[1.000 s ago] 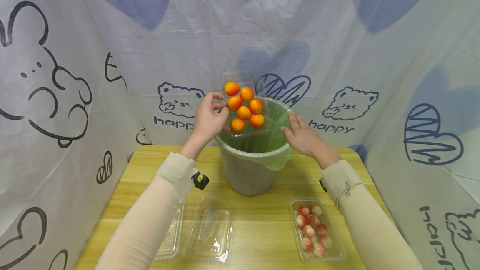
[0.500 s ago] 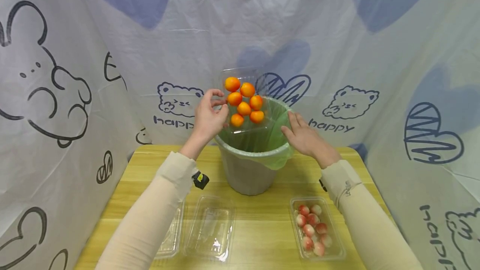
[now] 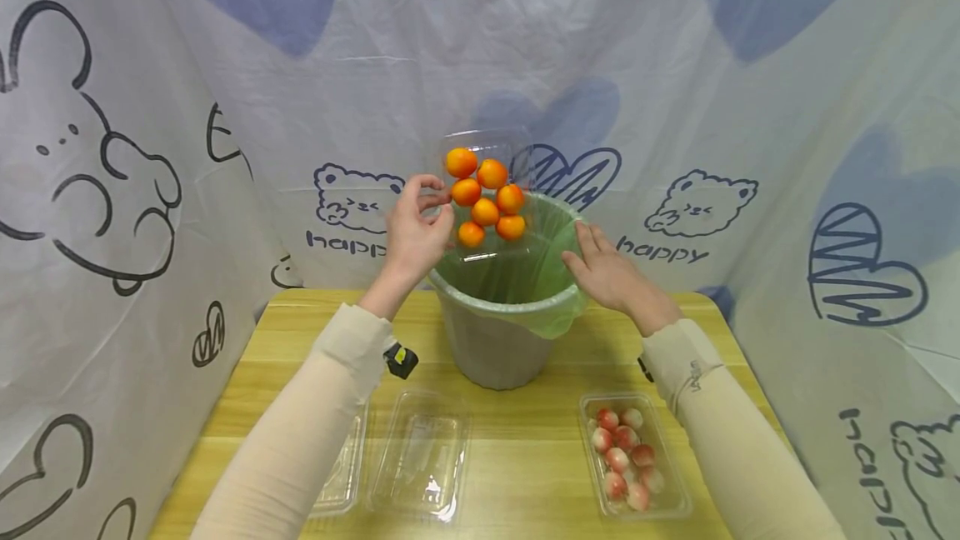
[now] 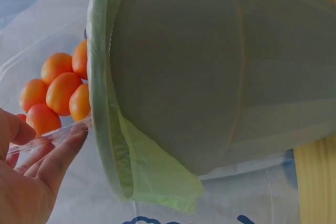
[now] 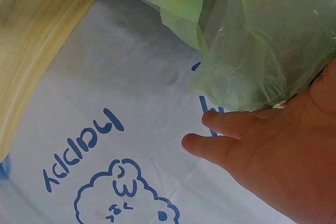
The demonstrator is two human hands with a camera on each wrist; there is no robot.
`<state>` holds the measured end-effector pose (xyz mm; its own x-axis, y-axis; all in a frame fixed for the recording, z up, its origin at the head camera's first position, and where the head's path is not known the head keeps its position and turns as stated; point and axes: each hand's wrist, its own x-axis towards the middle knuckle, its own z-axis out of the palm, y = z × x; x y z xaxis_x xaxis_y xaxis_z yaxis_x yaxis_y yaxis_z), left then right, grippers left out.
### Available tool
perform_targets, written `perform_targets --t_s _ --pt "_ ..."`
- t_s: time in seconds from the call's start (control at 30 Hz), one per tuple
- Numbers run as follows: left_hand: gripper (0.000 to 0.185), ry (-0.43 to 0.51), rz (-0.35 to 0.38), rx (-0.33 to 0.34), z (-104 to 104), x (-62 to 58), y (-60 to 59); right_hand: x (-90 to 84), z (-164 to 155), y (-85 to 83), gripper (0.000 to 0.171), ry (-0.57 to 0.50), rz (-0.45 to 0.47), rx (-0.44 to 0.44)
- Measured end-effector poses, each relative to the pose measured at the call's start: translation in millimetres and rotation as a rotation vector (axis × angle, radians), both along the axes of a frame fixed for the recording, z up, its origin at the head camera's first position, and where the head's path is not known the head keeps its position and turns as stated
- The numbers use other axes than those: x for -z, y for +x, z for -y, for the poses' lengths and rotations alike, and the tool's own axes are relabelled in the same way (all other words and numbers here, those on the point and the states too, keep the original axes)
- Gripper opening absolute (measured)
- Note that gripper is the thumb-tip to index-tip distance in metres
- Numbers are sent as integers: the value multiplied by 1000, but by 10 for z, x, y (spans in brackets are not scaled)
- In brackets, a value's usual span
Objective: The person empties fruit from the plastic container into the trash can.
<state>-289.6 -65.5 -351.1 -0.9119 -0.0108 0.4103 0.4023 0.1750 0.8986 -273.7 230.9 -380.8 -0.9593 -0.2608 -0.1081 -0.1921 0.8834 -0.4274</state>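
Note:
My left hand (image 3: 418,232) grips the left side of a clear plastic box (image 3: 491,138), thumb and fingers at its edge. Several small orange fruits (image 3: 485,212) lie in the box, which is held over the mouth of a grey trash bin (image 3: 497,348). Its far side is tipped up. In the left wrist view the thumb and fingers pinch the thin plastic rim below the fruits (image 4: 64,93). My right hand (image 3: 609,275) rests on the right of the bin's rim, fingers extended against the green bag (image 3: 557,261) that lines it. The right wrist view shows the bag (image 5: 262,40) bunched beside the fingers.
On the wooden table (image 3: 525,457), a clear box (image 3: 420,461) without contents lies in front of the bin. Another clear box (image 3: 347,473) is partly hidden by my left sleeve. At right front stands a box with several red-and-white balls (image 3: 617,462). Printed cloth (image 3: 420,90) surrounds the table.
My left hand has raised the box of orange fruits slightly, and the fruits have moved up with it. My right hand stays on the bin's rim.

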Motion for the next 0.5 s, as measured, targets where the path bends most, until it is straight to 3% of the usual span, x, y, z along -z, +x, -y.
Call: perform_targets --t_s 0.5 --pt "29 -8 -71 -77 -35 4 -1 -13 -5 10 75 -3 8 1"
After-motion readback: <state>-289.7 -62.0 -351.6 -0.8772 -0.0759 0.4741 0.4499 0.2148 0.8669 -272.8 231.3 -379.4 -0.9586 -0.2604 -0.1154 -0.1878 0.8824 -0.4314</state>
